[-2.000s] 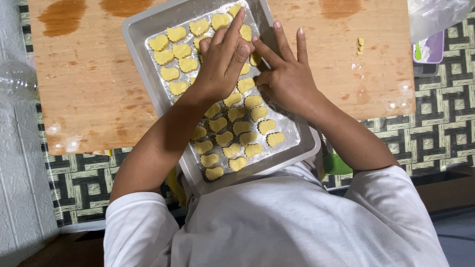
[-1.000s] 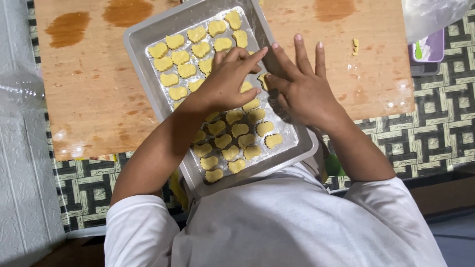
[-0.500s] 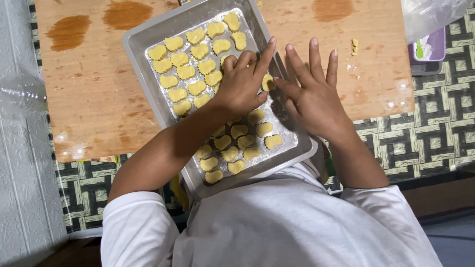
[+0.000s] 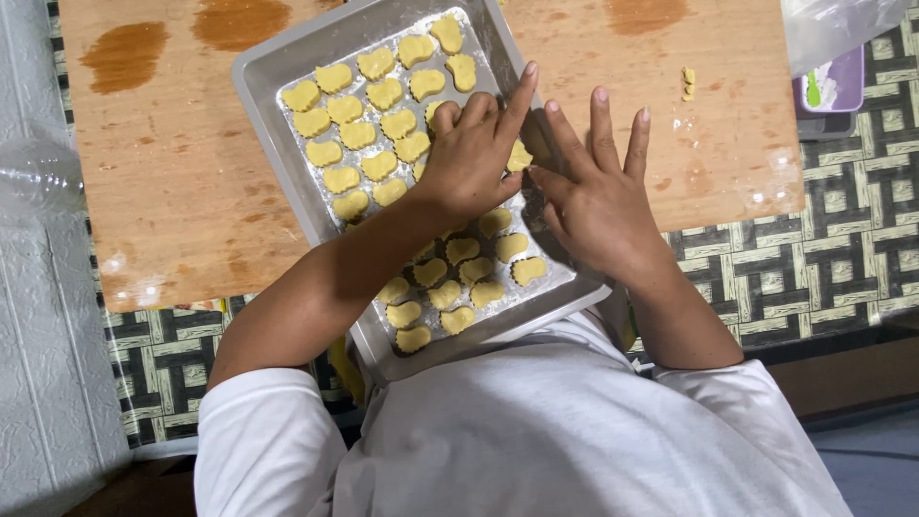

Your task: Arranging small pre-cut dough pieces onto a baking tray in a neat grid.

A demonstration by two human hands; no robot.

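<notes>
A grey metal baking tray [image 4: 273, 115] lies tilted on a wooden board [image 4: 172, 191] and carries several yellow heart-shaped dough pieces [image 4: 359, 134] on a floured bottom. My left hand [image 4: 469, 153] rests over the middle of the tray, fingers curled, index finger stretched toward the right rim and touching a dough piece [image 4: 520, 158] there. My right hand [image 4: 593, 196] lies flat on the tray's right edge with fingers spread, thumb close to that same piece. Both hands hide part of the rows.
A small scrap of dough [image 4: 687, 82] sits on the board to the right. A purple packet [image 4: 831, 84] and clear plastic lie at the top right on a black-and-white woven mat [image 4: 814, 249]. A clear plastic bottle [image 4: 33, 177] stands at the left.
My left hand has slid up and left from the tray's centre, curling its fingers. My right hand has moved slightly right and spread flat on the tray's edge.
</notes>
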